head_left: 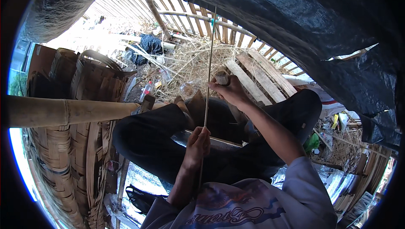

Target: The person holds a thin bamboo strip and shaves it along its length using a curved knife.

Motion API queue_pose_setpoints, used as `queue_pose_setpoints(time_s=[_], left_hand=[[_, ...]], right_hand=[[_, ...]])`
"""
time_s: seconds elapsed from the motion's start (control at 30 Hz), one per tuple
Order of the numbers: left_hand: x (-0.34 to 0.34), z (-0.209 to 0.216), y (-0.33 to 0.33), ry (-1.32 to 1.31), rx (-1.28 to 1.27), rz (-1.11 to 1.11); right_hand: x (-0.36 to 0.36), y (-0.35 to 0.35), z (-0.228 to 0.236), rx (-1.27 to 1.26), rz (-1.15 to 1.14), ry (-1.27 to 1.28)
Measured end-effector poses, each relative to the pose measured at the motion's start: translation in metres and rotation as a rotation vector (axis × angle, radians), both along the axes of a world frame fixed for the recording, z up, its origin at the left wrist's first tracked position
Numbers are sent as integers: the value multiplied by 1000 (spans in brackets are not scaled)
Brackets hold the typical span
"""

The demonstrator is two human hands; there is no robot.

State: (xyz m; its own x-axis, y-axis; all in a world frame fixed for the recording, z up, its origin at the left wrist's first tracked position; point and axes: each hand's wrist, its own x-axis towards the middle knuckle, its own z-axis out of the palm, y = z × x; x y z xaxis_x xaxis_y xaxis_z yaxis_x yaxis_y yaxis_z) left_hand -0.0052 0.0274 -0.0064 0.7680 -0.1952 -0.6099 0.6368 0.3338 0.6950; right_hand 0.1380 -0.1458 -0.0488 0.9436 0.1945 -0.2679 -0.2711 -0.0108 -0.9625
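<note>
Overhead, a dark tarp (295, 13) slopes above and to the right of a thick bamboo pole (76, 112). Woven bamboo panels (63, 157) show both above and below the pole, while a slatted fence (192, 13) stands beyond it, up and to the right. A person (253, 203) in a pale printed shirt and dark trousers sits cross-legged to the right of the pole, one knee near its end. Loose straw (192, 62) covers ground beyond the pole, with weathered boards (261, 77) lying farther right of it. A slim pale strip (206, 106) stretches lengthwise to the right of the pole, from the shirt front up toward the fence. A dark bundle (152, 45) lies beyond the pole's end. The left grip (197, 144), lower and to the right of the pole, is closed around the strip; the right grip (230, 90), farther right and slightly higher than the pole, is wrapped about a wooden cylinder (222, 78), its fingertips at the strip. A clear bottle (146, 89) lies just past the pole's end.
</note>
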Motion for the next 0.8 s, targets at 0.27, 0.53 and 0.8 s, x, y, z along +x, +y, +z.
queue_pose_setpoints(time_s=[0.27,0.53,0.8], left_hand=[[-15,8,1,25,-17,-99],[5,3,1,-59,82,39],[9,-22,2,-177,153,83]], right_hand=[[-2,10,-20,-152,-4,-10],[-47,30,-2,32,295,-58],[-31,-6,44,20,58,-234]])
